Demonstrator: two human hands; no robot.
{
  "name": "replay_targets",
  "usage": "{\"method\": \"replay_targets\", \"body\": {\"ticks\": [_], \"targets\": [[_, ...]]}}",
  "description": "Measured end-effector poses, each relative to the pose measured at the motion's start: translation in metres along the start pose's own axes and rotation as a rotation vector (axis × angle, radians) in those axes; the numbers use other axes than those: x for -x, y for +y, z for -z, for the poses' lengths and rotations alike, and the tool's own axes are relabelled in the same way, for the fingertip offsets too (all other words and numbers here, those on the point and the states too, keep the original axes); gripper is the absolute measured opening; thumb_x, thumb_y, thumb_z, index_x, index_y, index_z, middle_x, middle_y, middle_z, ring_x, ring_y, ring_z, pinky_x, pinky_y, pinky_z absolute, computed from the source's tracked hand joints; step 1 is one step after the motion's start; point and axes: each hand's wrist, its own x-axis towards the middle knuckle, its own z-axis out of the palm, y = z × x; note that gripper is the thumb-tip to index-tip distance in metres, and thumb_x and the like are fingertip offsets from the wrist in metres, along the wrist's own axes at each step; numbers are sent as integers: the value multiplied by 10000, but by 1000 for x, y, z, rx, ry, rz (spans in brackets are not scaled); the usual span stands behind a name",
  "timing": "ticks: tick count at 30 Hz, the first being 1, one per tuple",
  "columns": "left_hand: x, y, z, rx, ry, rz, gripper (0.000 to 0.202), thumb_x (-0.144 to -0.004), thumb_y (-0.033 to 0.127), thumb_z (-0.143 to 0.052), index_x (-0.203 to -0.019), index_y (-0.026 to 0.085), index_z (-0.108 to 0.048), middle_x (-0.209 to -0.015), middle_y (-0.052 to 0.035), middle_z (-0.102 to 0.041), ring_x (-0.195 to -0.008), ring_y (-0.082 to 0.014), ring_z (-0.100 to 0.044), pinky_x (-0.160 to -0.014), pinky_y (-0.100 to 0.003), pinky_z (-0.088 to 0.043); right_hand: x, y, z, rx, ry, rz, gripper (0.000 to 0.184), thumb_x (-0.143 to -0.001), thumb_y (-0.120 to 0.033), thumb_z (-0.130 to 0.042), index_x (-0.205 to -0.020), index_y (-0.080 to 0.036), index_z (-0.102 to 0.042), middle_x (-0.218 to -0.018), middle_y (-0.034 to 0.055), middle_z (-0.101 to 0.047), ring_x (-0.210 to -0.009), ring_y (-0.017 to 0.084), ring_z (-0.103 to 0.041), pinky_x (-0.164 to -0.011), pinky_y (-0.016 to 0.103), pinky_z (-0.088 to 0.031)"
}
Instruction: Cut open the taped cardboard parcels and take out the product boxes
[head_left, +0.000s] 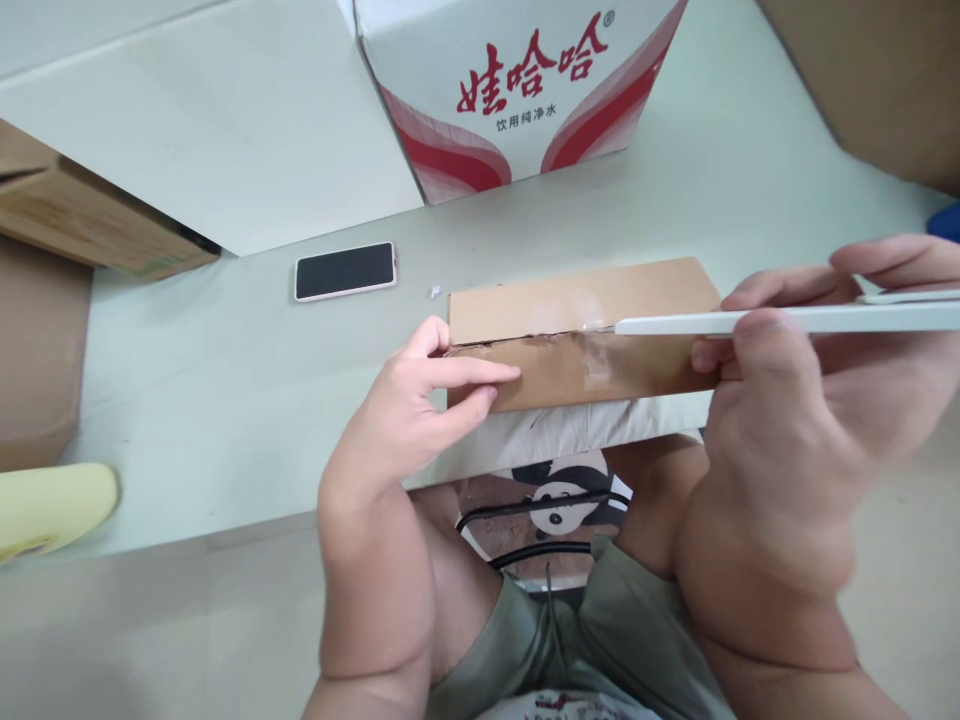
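A slim brown cardboard box [660, 290] lies at the table's front edge. Along its length runs a ragged, partly open seam, with clear tape [596, 360] near the middle. My left hand [420, 400] grips the box's left end, its index finger along the front face. In my right hand [795, 400] is a long, flat white tool [690, 323], whose exact kind I cannot make out. The tool's tip meets the seam beside the tape. Some right fingers are at the box's right end. Under the box shows a crumpled white sheet [525, 435].
A phone [345, 272] lies behind my left hand, near a small white scrap [436, 292]. Farther back stand a white carton with red markings [525, 150] and a plain white box [225, 130]. Brown cartons [37, 350] flank the left, beside a yellow object [52, 505].
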Motion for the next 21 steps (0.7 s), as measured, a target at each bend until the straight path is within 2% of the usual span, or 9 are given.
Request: {"method": "replay_targets", "body": {"ticks": [4, 7, 13, 18, 21], "targets": [[0, -1, -1, 5, 15, 12, 265, -899, 168, -694, -1029, 299, -884, -863, 3, -439, -789, -119, -516, -753, -285, -529, -1, 2, -2, -43, 38, 44, 202, -847, -183, -703, -980, -261, -571, -840, -47, -544, -696, 72, -590, -466, 197, -443], [1, 0, -1, 2, 20, 20, 255, -900, 176, -702, -1023, 305, -885, -852, 4, -425, -777, -121, -501, -744, -286, -528, -2, 5, 0, -91, 58, 31, 198, -853, -168, -693, -969, -253, -556, -832, -54, -547, -633, 60, -557, -441, 190, -441], [0, 1, 0, -15, 1, 20, 244, -901, 178, -711, -1018, 307, -883, -854, 4, -441, -777, -122, -513, -748, -290, -537, -1, 13, 7, -105, -12, 22, 132, -941, -278, -727, -1027, -229, -639, -867, -24, -634, -623, 62, -576, -457, 187, -476], [-1, 2, 0, -26, 1, 22, 234, -905, 187, -716, -1018, 306, -882, -848, 7, -435, -774, -119, -510, -737, -283, -532, -1, 15, 9, -87, 14, 2, 205, -937, -404, -790, -1019, -240, -698, -876, -20, -666, -640, 57, -599, -510, 188, -531], [-1, 3, 0, -27, -2, 34, 231, -903, 190, -718, -1016, 308, -882, -855, 5, -444, -784, -121, -520, -748, -287, -539, -2, 15, 8, -93, 11, 17, 233, -916, -429, -814, -970, -236, -697, -839, -24, -646, -640, 59, -591, -500, 179, -515]]}}
